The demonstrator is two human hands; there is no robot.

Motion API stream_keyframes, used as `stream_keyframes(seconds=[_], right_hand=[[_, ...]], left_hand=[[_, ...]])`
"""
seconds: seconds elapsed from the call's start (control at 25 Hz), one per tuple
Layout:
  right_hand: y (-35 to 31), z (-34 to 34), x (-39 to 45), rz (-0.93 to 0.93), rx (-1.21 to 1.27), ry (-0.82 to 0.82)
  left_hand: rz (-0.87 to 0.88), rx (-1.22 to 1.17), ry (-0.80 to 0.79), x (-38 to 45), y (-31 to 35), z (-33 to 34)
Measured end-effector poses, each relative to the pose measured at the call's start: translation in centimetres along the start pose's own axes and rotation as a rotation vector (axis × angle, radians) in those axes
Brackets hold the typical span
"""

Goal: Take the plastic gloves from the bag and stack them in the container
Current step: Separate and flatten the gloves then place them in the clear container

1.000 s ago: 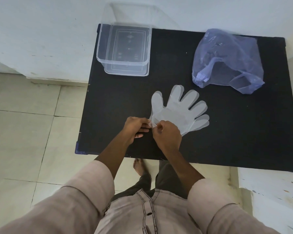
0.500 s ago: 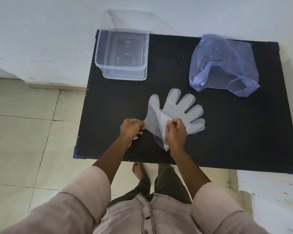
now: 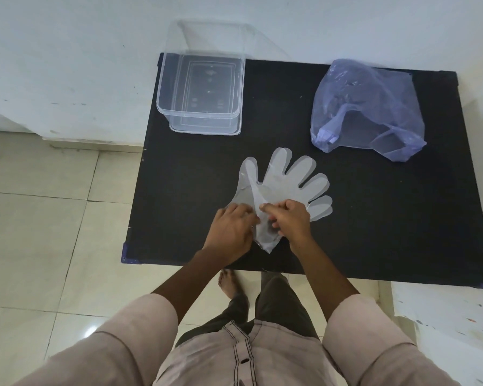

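Note:
A clear plastic glove [image 3: 287, 185] lies flat on the black table [image 3: 374, 218], fingers spread toward the far right. Its cuff end is folded up and bunched between my hands near the table's front edge. My left hand [image 3: 230, 232] presses on the cuff's left side, and my right hand [image 3: 289, 221] pinches the folded film. The clear rectangular container [image 3: 201, 93] stands at the far left corner with nothing inside. The blue plastic bag [image 3: 365, 110] lies crumpled at the far right.
A white wall runs behind the table. Pale floor tiles [image 3: 39, 218] spread to the left, and my bare foot [image 3: 230, 284] shows under the front edge. A white paint-flecked surface [image 3: 444, 316] sits at the right.
My left hand has moved right and now lies over the glove's cuff. The cuff fold has bunched further between both hands, and the view has shifted slightly.

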State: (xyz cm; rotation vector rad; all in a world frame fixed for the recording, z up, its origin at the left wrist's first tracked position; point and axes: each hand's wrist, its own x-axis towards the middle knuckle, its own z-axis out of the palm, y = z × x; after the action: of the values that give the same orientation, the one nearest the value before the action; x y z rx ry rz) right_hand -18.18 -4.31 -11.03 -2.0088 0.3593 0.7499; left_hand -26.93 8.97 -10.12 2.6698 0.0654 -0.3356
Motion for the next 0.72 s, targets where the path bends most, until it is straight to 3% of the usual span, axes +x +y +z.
stream_keyframes(seconds=[0.2, 0.72], right_hand=[[0.0, 0.8, -0.6, -0.095, -0.189, -0.088], [-0.4, 0.7, -0.4, -0.168, 0.005, 0.036]], left_hand=[[-0.066, 0.023, -0.09, -0.7, -0.6, 1.7], [-0.115, -0.081, 0.019, -0.5, -0.6, 1.4]])
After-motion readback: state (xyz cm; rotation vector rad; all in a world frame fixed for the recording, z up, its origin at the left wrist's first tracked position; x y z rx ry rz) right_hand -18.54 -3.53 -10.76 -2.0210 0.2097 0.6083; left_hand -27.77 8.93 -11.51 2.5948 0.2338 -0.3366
